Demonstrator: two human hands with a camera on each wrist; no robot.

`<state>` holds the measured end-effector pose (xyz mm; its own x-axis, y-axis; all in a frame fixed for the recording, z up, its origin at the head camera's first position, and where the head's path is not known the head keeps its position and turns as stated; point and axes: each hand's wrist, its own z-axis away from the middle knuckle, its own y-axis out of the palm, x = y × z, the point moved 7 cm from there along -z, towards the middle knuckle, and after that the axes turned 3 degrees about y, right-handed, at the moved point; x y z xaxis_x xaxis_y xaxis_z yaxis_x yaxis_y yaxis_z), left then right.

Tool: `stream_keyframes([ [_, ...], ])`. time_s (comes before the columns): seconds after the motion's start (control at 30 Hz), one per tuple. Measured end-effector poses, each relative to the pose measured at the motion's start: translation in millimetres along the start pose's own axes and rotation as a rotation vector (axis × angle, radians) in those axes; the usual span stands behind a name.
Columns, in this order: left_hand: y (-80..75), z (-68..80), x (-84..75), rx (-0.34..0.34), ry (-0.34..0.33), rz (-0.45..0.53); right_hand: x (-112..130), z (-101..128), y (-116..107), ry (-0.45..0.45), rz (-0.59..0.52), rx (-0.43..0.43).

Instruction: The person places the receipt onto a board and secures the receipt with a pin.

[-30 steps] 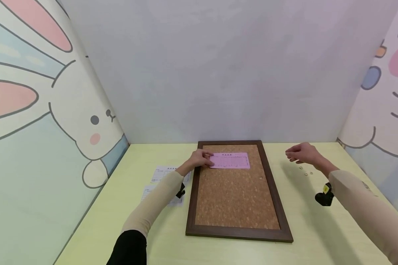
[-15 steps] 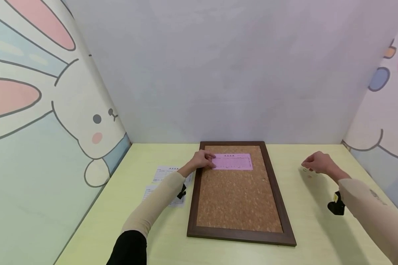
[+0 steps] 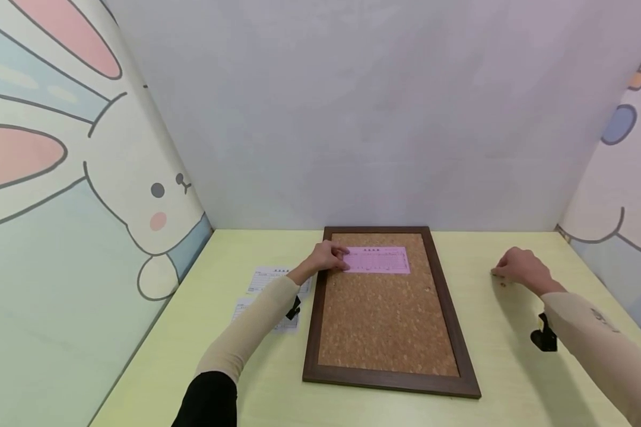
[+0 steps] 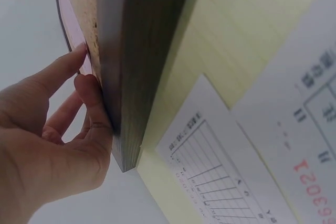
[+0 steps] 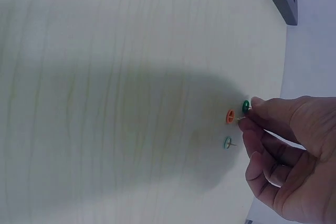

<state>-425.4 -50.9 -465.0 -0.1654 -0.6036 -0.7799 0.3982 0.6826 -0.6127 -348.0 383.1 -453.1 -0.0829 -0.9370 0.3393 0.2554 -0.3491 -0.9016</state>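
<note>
A pink printed paper slip [image 3: 379,260] lies on the upper part of a cork board [image 3: 387,323] with a dark brown wooden frame. My left hand [image 3: 328,256] holds the slip's left edge between thumb and index finger; in the left wrist view those fingertips meet the paper at the board's face. Right of the board, my right hand [image 3: 523,270] is down at the tabletop. Seen from the right wrist, its thumb and index finger pinch a green thumbtack [image 5: 245,106]. An orange thumbtack [image 5: 230,116] and a pale green thumbtack [image 5: 228,142] lie just beside the fingertips.
Two white printed slips lie left of the board, the upper slip [image 3: 264,279] partly under the left forearm and the lower slip [image 4: 205,166] close to the frame. A grey wall [image 3: 374,118] rises behind the pale yellow table [image 3: 267,379]. Cartoon-printed walls stand at both sides.
My right hand has moved right and down to the thumbtacks and its fingers have closed on one. The left hand stays at the pink slip's edge. The head view has shifted slightly.
</note>
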Motion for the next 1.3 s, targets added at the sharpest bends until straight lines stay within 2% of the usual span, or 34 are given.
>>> stream_keyframes([
  [0.3, -5.2, 0.0, -2.2, 0.003, 0.017, -0.016, 12, -6, 0, -0.026, 0.013, -0.038],
  [0.5, -5.5, -0.3, -0.8, 0.001, 0.010, -0.019, 30, -16, 8, -0.124, -0.056, -0.093],
  [0.6, -5.0, -0.2, -0.8, 0.004, 0.001, -0.014, 49, -18, 11, -0.209, -0.102, -0.138],
  [0.73, -5.2, 0.6, -1.7, 0.006, -0.002, -0.013, 84, -19, 17, -0.274, -0.182, -0.136],
  [1.03, -3.6, 1.4, -4.3, 0.020, 0.016, -0.027, 160, -16, 51, -0.310, -0.337, 0.037],
  [1.13, -3.8, 3.1, -5.1, 0.010, 0.018, -0.024, 176, -13, 60, -0.349, -0.342, 0.063],
  [1.3, -4.2, 2.8, -4.4, -0.001, 0.031, -0.019, 188, -11, 62, -0.427, -0.251, 0.003],
])
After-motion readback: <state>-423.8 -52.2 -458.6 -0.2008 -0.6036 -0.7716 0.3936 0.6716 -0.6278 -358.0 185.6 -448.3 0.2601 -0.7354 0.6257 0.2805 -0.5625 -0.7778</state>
